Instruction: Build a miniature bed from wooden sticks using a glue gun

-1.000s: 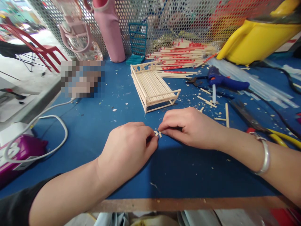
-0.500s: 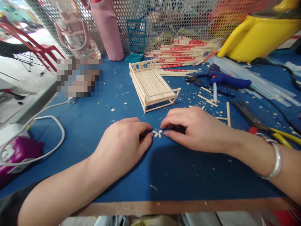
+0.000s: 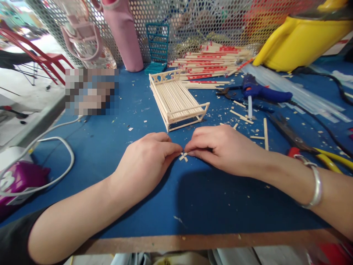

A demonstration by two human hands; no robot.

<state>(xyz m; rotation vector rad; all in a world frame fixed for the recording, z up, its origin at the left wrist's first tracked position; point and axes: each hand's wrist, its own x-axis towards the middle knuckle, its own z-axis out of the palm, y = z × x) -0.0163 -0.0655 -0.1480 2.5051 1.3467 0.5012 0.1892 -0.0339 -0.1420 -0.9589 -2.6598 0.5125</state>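
Just below mid-frame, close over short wooden pieces (image 3: pixel 185 159)

Holds left hand (image 3: pixel 146 158) at their left side, thumb and fingertips close together; holds right hand (image 3: pixel 223 149) opposite, thumb and fingertips likewise close. Cannot tell a pinched piece from mere touching in either grip. Wears a silver bangle (image 3: pixel 318 187) at lower right. On the blue surface (image 3: pixel 220 213), just above the hands: a bed-shaped stick model (image 3: pixel 180 98). At upper centre: a pile of red-marked sticks (image 3: pixel 212 69). On the right of the frame: a blue glue gun (image 3: pixel 261 92), then yellow-handled shears (image 3: pixel 299 141).
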